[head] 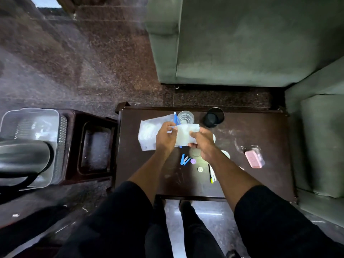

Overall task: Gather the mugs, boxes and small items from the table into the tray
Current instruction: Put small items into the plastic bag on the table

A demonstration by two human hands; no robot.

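Over the dark wooden table, my left hand and my right hand both grip a clear plastic box, held just above the tabletop. A second clear box or lid lies flat to the left of it. Behind them stand a clear glass and a black mug. A pink soap case, a blue clip, a purple cap, a small round item and a pen lie near the front. The grey tray sits on a stool at far left.
A dark wooden stool stands between the tray and the table. Green sofas border the table at the back and right. A dark curved object overlaps the tray's near side. My legs stand at the table's front edge.
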